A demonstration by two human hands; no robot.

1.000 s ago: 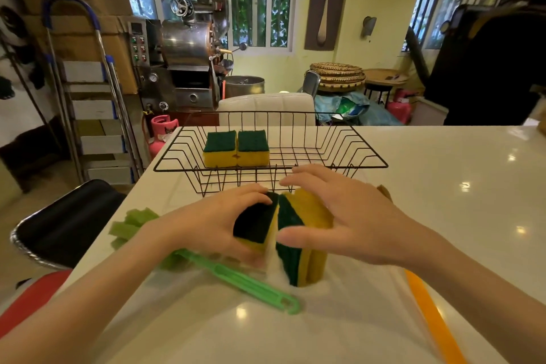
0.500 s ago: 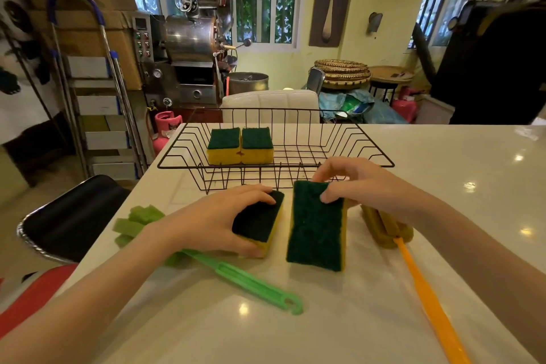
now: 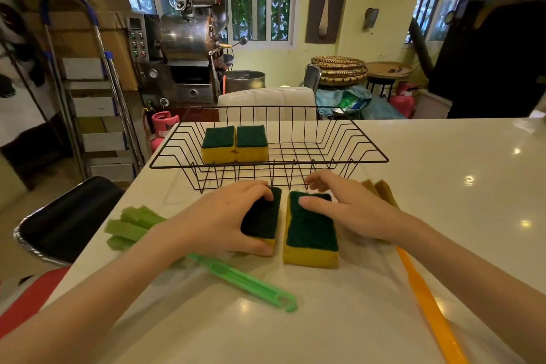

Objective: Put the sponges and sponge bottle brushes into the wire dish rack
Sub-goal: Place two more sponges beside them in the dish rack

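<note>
A black wire dish rack (image 3: 366, 154) stands at the far side of the white counter, with two yellow-and-green sponges (image 3: 235, 143) side by side in its left half. In front of it lie two more such sponges, green side up. My left hand (image 3: 224, 216) grips the left sponge (image 3: 263, 220) across its width. My right hand (image 3: 351, 210) rests its thumb and fingers on the far end of the right sponge (image 3: 311, 230). A green sponge bottle brush (image 3: 236, 278) lies under my left arm, and an orange one (image 3: 425, 301) under my right.
The white counter (image 3: 458, 186) stretches to the right. A black chair (image 3: 68, 216) sits off the counter's left edge. A white chair back (image 3: 266, 102) stands just behind the rack. Machinery, a stepladder and baskets fill the room beyond.
The two upright sponges were parted and laid flat, green side up. My right hand slid back onto the right sponge's far end, and both sponges now lie closer together.
</note>
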